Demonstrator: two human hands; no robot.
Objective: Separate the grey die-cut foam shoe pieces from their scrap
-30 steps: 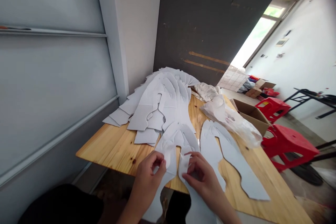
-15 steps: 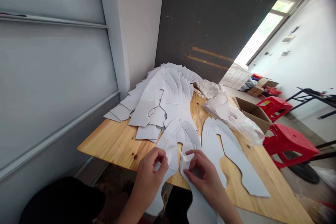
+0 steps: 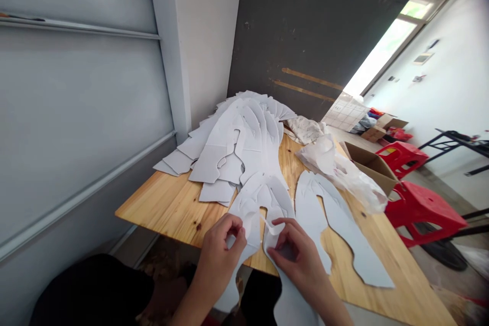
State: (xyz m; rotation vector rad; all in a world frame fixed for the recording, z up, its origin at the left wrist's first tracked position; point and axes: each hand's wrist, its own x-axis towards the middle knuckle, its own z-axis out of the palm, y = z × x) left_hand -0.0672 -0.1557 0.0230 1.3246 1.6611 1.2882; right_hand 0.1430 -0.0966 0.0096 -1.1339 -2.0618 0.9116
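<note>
In front of me a white cut-out sheet (image 3: 263,188) with two long wavy legs lies partly on the wooden table, its lower ends hanging past the front edge. My left hand (image 3: 225,244) is closed over its left leg, thumb and forefinger pinching a pale strip (image 3: 249,220) that curls up there. Over the right leg, the fingers of my right hand (image 3: 294,247) are closed on a thin white strip (image 3: 275,229) that loops above the sheet. Whether both strips are one piece I cannot tell. A similar white cut-out (image 3: 311,204) lies flat to the right.
A fanned pile of white cut-outs (image 3: 229,137) covers the table's back left. A plastic bag (image 3: 344,173) and a crumpled cloth (image 3: 305,127) lie at the right side of the wooden table (image 3: 160,204). Beyond are a cardboard box (image 3: 369,165) and red stools (image 3: 428,209).
The view has shifted very slightly. The strip at my right hand bows out a little more; both hands keep their pinch and place over the sheet.
</note>
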